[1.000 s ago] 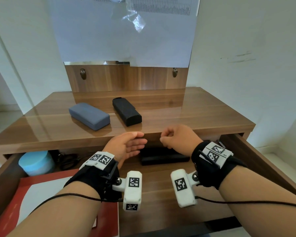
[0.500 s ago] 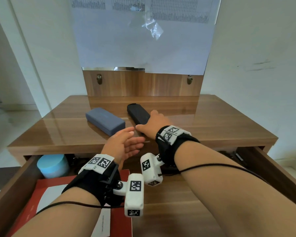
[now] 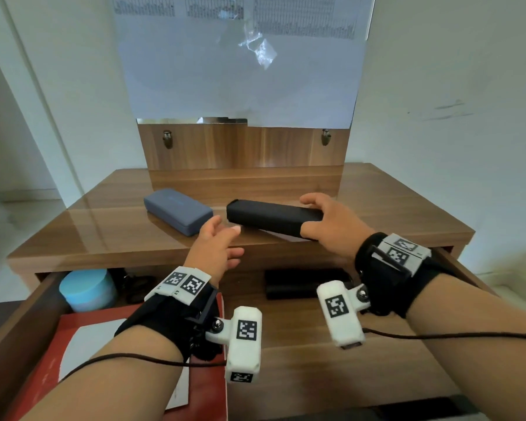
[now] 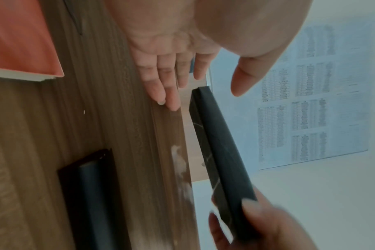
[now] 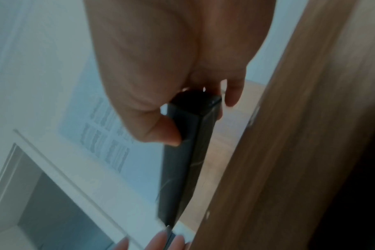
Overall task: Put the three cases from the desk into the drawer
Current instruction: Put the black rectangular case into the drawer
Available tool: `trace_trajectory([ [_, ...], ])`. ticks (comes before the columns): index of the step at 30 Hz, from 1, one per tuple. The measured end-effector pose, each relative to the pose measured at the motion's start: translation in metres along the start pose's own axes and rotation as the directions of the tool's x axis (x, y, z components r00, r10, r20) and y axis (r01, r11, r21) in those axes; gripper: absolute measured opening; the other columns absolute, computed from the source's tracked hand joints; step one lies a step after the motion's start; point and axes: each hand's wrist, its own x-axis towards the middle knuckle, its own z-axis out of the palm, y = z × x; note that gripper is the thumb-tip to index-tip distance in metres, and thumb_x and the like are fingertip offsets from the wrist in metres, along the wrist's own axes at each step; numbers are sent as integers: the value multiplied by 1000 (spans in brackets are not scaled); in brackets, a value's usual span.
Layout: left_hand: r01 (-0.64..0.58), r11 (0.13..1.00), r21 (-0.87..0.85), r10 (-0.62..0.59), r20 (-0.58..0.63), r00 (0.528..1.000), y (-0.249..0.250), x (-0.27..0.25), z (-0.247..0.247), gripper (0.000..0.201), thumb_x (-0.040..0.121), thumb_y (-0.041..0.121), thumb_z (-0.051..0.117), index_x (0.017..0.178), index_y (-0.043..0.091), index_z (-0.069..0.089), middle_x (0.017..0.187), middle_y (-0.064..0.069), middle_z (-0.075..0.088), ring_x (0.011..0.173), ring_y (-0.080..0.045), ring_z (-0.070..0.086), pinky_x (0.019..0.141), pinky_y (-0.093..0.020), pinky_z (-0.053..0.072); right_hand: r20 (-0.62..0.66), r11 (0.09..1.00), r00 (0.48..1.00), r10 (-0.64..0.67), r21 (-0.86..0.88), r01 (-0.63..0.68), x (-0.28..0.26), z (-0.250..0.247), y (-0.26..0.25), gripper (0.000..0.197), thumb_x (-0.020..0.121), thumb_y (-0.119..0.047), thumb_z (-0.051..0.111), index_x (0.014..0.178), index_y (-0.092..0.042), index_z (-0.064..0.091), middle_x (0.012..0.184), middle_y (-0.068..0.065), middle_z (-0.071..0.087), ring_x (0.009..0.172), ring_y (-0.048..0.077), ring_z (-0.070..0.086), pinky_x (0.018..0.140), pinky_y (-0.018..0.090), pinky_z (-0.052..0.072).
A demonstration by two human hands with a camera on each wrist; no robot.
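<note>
The right hand (image 3: 331, 221) grips the black case (image 3: 268, 218) at one end, freeing its length. Beyond that grip, the left hand (image 3: 219, 247) waits open and empty, likely to steady it above the desk (image 3: 392, 214).

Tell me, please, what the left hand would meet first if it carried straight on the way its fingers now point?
Most likely the near end of the black case that the right hand grips: the left hand is open, fingers aimed at that end, apart from it. Depth is unclear, so this is a guess.

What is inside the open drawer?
In the drawer: a black case, a blue round tub, a red book. Farther back, the desk hides it.
</note>
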Motion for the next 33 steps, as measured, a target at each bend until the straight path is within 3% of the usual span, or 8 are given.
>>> trace_trajectory([
  [2,15,999,-30,-14,11,1000,-2,-5,3,47,89,28,49,135,25,41,119,-1,52,93,-21,61,81,-36,52,46,999,999,-19,35,17,-18,-12,17,59,80,-12,61,135,-24,44,120,-4,55,96,10,54,73,9,40],
  [5,14,1000,-18,-13,82,997,-7,-13,9,17,89,24,49,101,23,61,102,-3,60,84,-18,59,70,-30,49,166,998,986,-7,55,-3,-40,-25,41,59,78,0,59,129,-27,50,109,-13,58,90,1,56,69,4,44],
  [7,13,998,54,-20,132,991,-12,-17,14,13,88,20,50,90,24,62,98,-5,60,79,-19,57,71,-32,50,218,999,976,13,39,-22,-48,-28,56,60,77,4,58,127,-28,51,110,-14,57,94,1,57,72,1,45],
  [12,138,953,271,-206,242,948,-29,-20,19,9,86,21,53,91,21,60,103,-9,59,89,-27,58,89,-41,50,322,998,945,65,-47,-52,-50,-23,82,64,73,5,61,125,-32,48,123,-8,57,110,13,59,90,20,47],
  [17,212,897,387,-325,254,911,-42,-19,21,10,88,23,52,95,17,55,89,-7,59,85,-22,52,76,-29,47,419,963,897,142,-268,-28,-42,-2,92,66,73,-4,64,130,-31,47,118,-11,53,102,17,62,88,28,51],
  [22,196,877,438,-330,254,909,-51,-16,24,4,88,25,52,87,23,55,90,-2,61,84,-21,50,72,-28,47,390,913,899,197,-406,-24,-39,8,103,66,71,-15,66,131,-36,46,127,3,49,106,20,58,90,29,51],
  [27,160,888,430,-288,250,924,-55,-15,23,5,87,23,52,86,24,57,93,-1,60,86,-20,52,70,-28,45,375,910,915,152,-414,18,-38,8,104,63,75,-19,67,133,-31,46,125,-4,48,121,18,41,104,31,38],
  [33,106,920,378,-199,214,956,-53,-11,20,5,84,25,55,85,26,60,98,0,62,89,-17,60,72,-30,49,266,982,963,39,-189,12,-33,6,91,48,79,-19,70,125,-24,54,115,-4,57,102,13,56,89,23,45],
])
